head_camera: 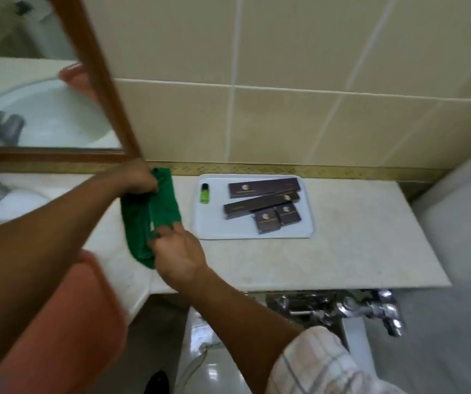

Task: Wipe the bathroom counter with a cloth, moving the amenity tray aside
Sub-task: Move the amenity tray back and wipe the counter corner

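While the green cloth [149,220] is held stretched between both hands above the pale tabletop [342,251], the preparatory step of the task is shown: the cloth is being folded or straightened, and no wiping stroke is yet under way. The far end of the cloth is pinched in the clenched grip of the left hand [137,179], close to the lower corner of the mirror frame [106,89]; the near end is grasped by the fingers of the right hand [179,251]. The white tray [308,223] is seen just to the right of the cloth, set against the tiled wall and not yet moved. On it are carried a small green bottle [205,193] and several dark boxes [264,187]. The basin [7,206] lies at the left edge of the view. As a judgement, one hand must next be freed so that the tray can be slid aside, gently enough that the upright bottle is not toppled, before the surface beneath is wiped.
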